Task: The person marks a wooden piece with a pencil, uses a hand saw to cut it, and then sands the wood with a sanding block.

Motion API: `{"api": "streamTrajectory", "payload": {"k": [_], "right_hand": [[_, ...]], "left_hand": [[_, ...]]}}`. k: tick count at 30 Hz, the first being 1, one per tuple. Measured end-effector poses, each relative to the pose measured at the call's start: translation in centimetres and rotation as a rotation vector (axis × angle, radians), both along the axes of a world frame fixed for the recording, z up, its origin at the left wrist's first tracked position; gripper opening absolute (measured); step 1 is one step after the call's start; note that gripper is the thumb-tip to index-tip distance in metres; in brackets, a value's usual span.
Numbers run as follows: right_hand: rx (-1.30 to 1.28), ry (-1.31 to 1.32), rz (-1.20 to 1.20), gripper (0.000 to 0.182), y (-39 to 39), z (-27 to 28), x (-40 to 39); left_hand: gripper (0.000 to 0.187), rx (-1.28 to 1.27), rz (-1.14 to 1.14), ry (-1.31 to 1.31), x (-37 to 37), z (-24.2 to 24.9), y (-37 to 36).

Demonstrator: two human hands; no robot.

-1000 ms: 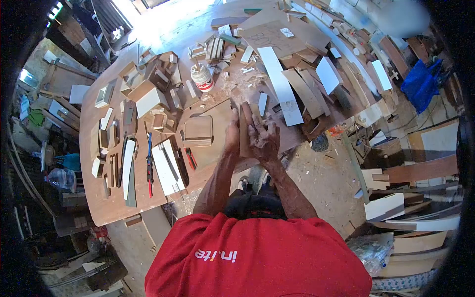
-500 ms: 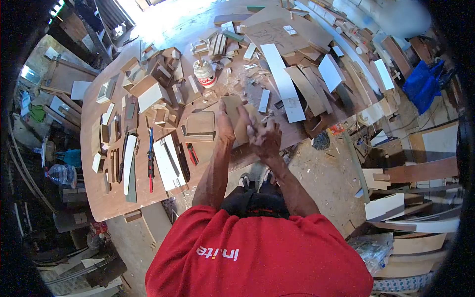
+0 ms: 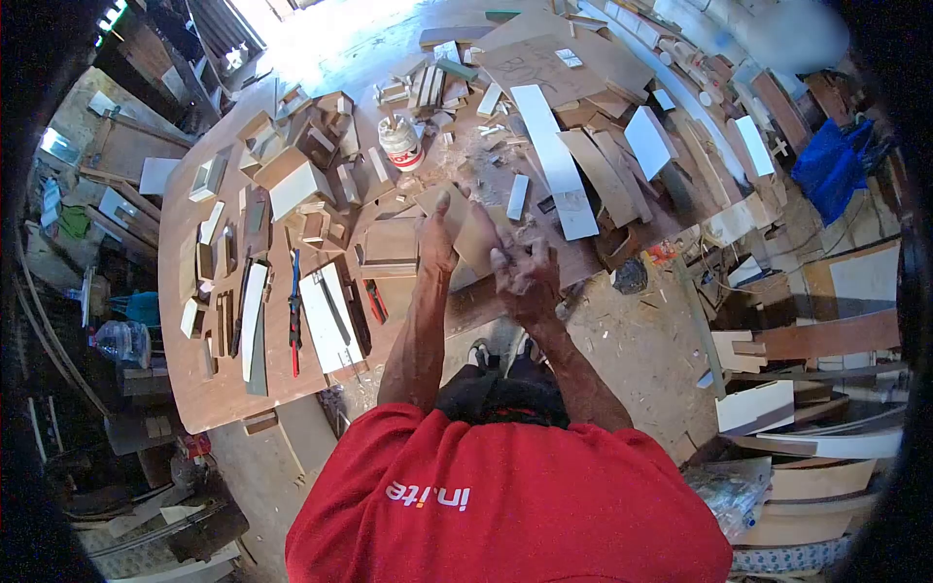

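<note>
A flat brown board (image 3: pixel 470 236) is tilted above the near edge of the worktable. My left hand (image 3: pixel 438 238) grips its left side, thumb on the face and the other fingers hidden. At the right edge of the board is my right hand (image 3: pixel 526 277), its fingers bent and blurred; whether it holds anything small I cannot make out. Left of my left hand, a shallow brown tray-like wooden piece (image 3: pixel 389 243) lies on the table. A white tub with a red label (image 3: pixel 400 146) stands beyond the board.
The worktable (image 3: pixel 408 335) bears small wooden boxes (image 3: pixel 298 185) at left, a blue-and-red bar tool (image 3: pixel 295 311), a red-handled tool (image 3: pixel 376 300) and a long white board (image 3: pixel 556 160) at right. Offcuts (image 3: pixel 758 406) are stacked off the table at right.
The board has turned, its top now leaning further left. My left hand has shifted slightly left with it, and my right hand has moved slightly down and right.
</note>
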State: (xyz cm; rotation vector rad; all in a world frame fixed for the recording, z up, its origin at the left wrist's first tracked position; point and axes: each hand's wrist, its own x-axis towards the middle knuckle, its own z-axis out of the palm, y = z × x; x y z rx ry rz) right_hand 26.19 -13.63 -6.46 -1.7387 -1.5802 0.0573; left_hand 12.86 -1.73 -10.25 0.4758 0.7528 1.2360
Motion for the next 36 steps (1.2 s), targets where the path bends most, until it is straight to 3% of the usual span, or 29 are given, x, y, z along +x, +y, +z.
{"api": "streamTrajectory", "payload": {"k": [2,3,5,8,12,15,17,19,21,23,25,26,29,31,32,33,36], "right_hand": [[-0.011,-0.060,0.058,0.037,-1.3,0.9,-0.8],[-0.022,-0.124,0.115,0.037,-1.7,1.3,-0.9],[-0.033,-0.201,0.106,0.038,-1.5,0.7,0.2],[-0.081,0.088,-0.091,0.040,1.1,-4.9,3.0],[-0.061,0.042,0.028,0.044,-0.7,0.3,2.6],[0.107,-0.153,0.220,0.046,-1.9,-0.9,1.5],[0.043,-0.170,0.188,0.047,-1.6,-2.1,3.1],[-0.216,0.002,-0.072,0.046,-0.3,-4.4,4.9],[-0.202,0.113,-0.124,0.046,0.2,-4.7,5.6],[-0.079,0.260,-0.043,0.045,-0.6,-2.2,5.3],[-0.053,0.245,-0.023,0.042,-0.4,-1.2,5.1],[0.000,0.171,0.019,0.041,-0.3,-0.7,5.0],[0.122,0.027,0.136,0.041,0.6,0.6,5.2],[0.184,-0.040,0.216,0.042,1.4,0.7,5.5],[0.149,-0.062,0.271,0.041,1.9,0.5,5.6],[0.113,-0.083,0.329,0.040,2.4,0.2,5.8],[0.045,-0.135,0.172,0.041,4.0,-2.6,7.4]], "left_hand": [[0.043,0.073,0.078,0.250,0.2,0.0,-0.3],[0.043,0.074,0.077,0.249,0.2,-0.4,0.1],[0.040,0.062,0.078,-0.149,0.4,-1.5,0.8],[0.035,-0.019,0.139,-0.157,0.7,1.7,-0.7],[0.034,-0.070,0.231,-0.101,0.2,0.7,0.2],[0.032,-0.080,0.224,-0.062,0.3,0.7,0.5],[0.029,-0.161,0.285,-0.084,0.7,0.4,0.4],[0.031,-0.151,0.296,-0.114,0.8,0.3,0.0],[0.033,-0.138,0.309,-0.150,0.8,0.4,0.2],[0.027,0.050,0.119,0.098,0.3,0.1,-0.1],[0.026,0.056,0.038,0.057,-0.5,-1.1,0.0],[0.027,0.211,-0.104,0.386,-0.9,-1.7,-0.3],[0.030,0.276,-0.320,0.664,-0.9,-1.2,-1.1],[0.029,0.758,-0.615,1.573,-0.9,0.5,-1.7],[0.029,0.758,-0.615,1.572,-0.8,0.2,-2.0],[0.030,0.554,-0.593,1.201,-0.7,-0.4,-2.4],[0.035,0.188,-0.544,0.663,-0.2,3.1,-4.0]]}}
